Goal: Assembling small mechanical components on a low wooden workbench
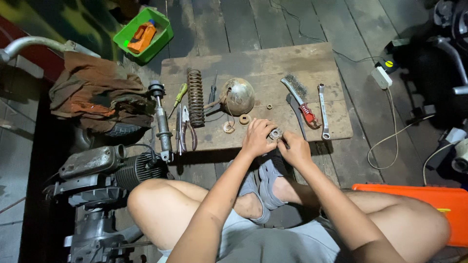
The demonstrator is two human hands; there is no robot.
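Both hands — left hand (pixel 257 138), right hand (pixel 294 147) — fingers closed on small metal part (pixel 276 134) at wooden board's (pixel 336 127) near edge; bare board right of wrench (pixel 322 110).

On the board (pixel 273 58), spring (pixel 195 96) lies left of dome (pixel 239 96), apparently apart.
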